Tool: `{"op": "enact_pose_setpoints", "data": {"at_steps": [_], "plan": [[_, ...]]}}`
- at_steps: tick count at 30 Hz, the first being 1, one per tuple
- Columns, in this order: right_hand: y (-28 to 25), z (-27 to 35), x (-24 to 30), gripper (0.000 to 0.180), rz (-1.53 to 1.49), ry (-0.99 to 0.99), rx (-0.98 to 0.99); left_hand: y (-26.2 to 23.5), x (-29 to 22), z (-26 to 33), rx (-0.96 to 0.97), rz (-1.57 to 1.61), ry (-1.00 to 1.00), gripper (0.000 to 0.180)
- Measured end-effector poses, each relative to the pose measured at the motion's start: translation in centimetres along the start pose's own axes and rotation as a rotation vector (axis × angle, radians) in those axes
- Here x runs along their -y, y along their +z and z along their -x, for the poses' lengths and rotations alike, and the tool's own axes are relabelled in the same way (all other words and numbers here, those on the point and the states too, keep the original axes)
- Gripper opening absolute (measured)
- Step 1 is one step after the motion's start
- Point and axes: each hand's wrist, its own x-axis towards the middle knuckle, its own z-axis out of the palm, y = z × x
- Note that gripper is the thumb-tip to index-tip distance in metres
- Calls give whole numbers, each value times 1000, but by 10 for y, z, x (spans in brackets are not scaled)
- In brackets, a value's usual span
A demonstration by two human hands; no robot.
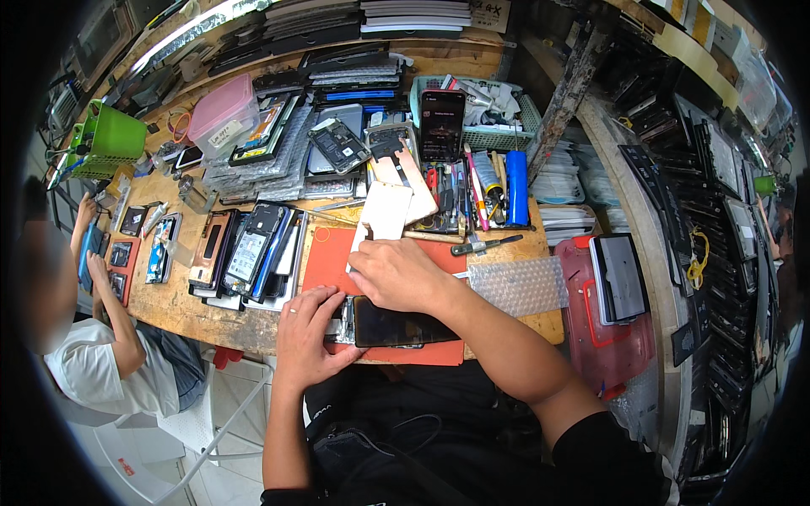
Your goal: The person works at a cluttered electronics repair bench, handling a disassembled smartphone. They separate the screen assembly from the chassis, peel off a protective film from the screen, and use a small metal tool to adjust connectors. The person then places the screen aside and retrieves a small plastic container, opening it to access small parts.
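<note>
A black phone [405, 327] lies flat on a red work mat [331, 255] at the front edge of the wooden bench. My left hand [309, 331] rests at the phone's left end, fingers curled against its edge. My right hand [395, 273] is pressed down just above the phone's upper edge, fingers bent and pointing left; what is under the fingertips is hidden. A pale phone back cover [384, 211] lies just beyond my right hand.
Rows of opened phones [250, 250] lie left of the mat. Bubble wrap [516, 284], a metal tool [485, 245], a tool rack with a blue cylinder [516, 187], an upright lit phone [442, 124], a red tray [609, 337], a green bin [111, 135]. Another person [93, 337] works at left.
</note>
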Motion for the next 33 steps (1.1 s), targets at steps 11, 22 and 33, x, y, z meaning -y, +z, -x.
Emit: {"op": "enact_pose_setpoints", "data": {"at_steps": [11, 22, 33], "plan": [[-1, 0, 1, 20, 13, 32, 41, -1, 0, 0, 2, 6, 0, 85], [0, 0, 0, 17, -10, 9, -6, 1, 0, -1, -8, 6, 11, 83], [1, 0, 0, 20, 6, 37, 44, 0, 0, 1, 3, -2, -5, 84]]}}
